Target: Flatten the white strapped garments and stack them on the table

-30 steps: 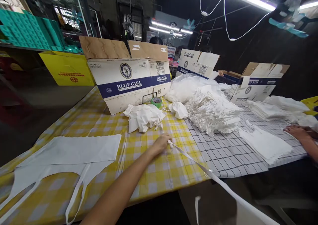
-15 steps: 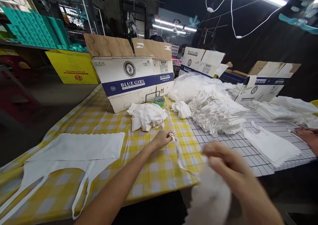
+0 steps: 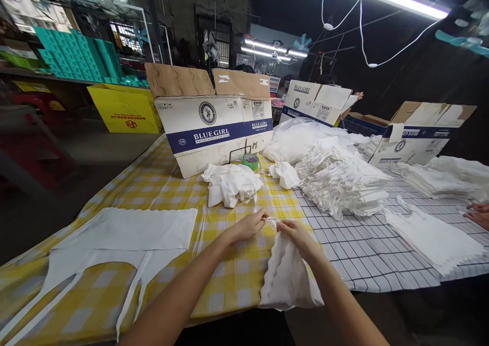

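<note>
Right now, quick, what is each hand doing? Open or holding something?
Left hand: closed, pinching the strap of the white cloth bag.
Right hand: closed, gripping the top of the same bag.

Box (image 3: 217,132): contents hidden by its front wall; label print too small to read.
Tape (image 3: 250,160), just right of box: lower part hidden behind cloth heap (image 3: 231,185).
Flat bag (image 3: 126,234), in front of box, to its left: straps cut by bottom-left edge.
Held bag (image 3: 286,274), in front of box: top hidden inside right hand (image 3: 296,234); strap (image 3: 272,219) mostly covered by fingers of left hand (image 3: 250,226).
Forearms: both cut by bottom edge.
Co-worker's hand (image 3: 479,213), far right of box: cut by right edge.
Shelves (image 3: 72,55), far left of box: blurred.
</note>
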Motion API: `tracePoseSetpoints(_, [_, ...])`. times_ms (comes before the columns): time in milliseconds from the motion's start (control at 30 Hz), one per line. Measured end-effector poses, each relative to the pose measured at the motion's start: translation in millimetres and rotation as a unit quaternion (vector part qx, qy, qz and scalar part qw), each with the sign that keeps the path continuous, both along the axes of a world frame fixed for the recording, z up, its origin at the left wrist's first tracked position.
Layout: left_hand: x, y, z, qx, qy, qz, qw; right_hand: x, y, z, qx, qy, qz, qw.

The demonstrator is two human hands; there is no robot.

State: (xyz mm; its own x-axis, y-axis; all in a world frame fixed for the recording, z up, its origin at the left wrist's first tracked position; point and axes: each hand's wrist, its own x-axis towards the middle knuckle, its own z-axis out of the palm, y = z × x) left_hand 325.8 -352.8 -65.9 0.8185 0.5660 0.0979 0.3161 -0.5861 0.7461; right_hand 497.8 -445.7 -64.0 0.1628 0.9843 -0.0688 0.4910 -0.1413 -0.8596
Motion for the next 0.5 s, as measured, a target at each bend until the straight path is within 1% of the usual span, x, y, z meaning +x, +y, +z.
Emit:
tracePoseSetpoints(67, [-3, 4, -5.1, -0.021, -0.001, 0.004, 1.000, 3, 1, -1.2, 0.034, -0.048, -0.043, 0.997])
tracePoseSetpoints(167, [-2, 9, -14.4, -0.034, -0.004, 0.014, 0.999, -2, -1, -3.2, 0.075, -0.097, -0.087, 0.989])
tracePoseSetpoints(200, [-1, 10, -16.8, -0.034, -0.006, 0.016, 0.999, -6, -2, -3.4, 0.094, -0.113, -0.080, 0.986])
tracePoseSetpoints(300, [3, 13, -19.4, -0.036, -0.015, 0.003, 0.999, -11, -3, -3.5, 0.135, -0.164, -0.003, 0.977])
tracePoseSetpoints(333, [3, 14, -18.9, -0.037, -0.018, -0.006, 0.999, -10, -2, -3.6, 0.133, -0.183, 0.001, 0.974])
tracePoseSetpoints(367, [3, 14, -17.9, -0.039, -0.021, -0.013, 0.999, -8, 0, -4.1, 0.123, -0.203, -0.021, 0.971])
tracePoseSetpoints(433, [2, 16, -15.7, -0.038, -0.027, -0.018, 0.999, -2, 5, -6.0, 0.100, -0.236, -0.085, 0.963])
tracePoseSetpoints(467, [2, 17, -15.0, -0.036, -0.029, -0.016, 0.999, 0, 8, -7.4, 0.093, -0.234, -0.081, 0.964])
tracePoseSetpoints(500, [2, 17, -14.8, -0.033, -0.030, -0.013, 0.999, 2, 10, -9.0, 0.090, -0.219, -0.043, 0.971])
